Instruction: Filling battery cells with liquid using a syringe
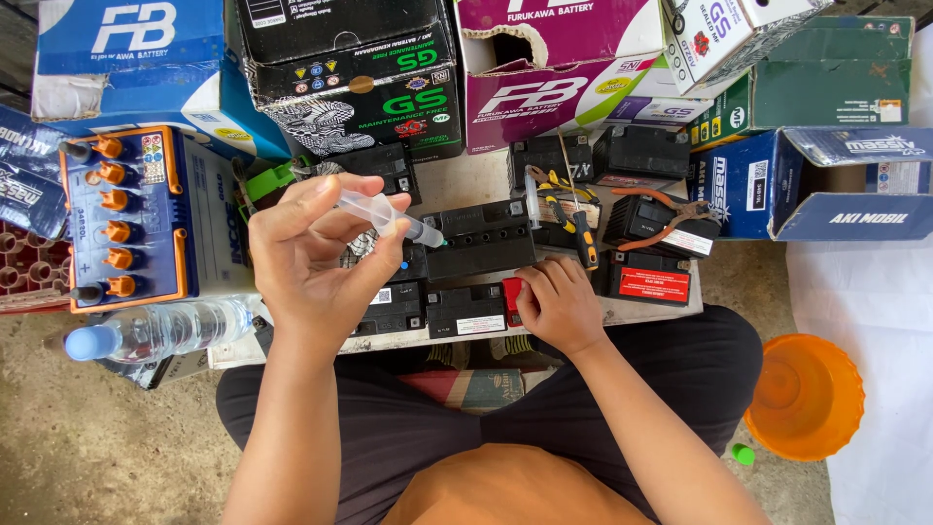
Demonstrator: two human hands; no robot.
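Observation:
My left hand (316,258) holds a clear plastic syringe (389,216), its tip pointing right at the top of a small black battery (481,236). My right hand (559,301) rests on the low board, its fingers on the red end of another small black battery (468,311). Several more small black batteries lie around them on the board (457,180).
A large white battery with orange caps (136,219) stands at the left, a water bottle (155,331) lying below it. Pliers (671,222) and a screwdriver (569,219) lie on the batteries. Cardboard boxes (554,68) line the back. An orange bowl (805,394) sits at the right.

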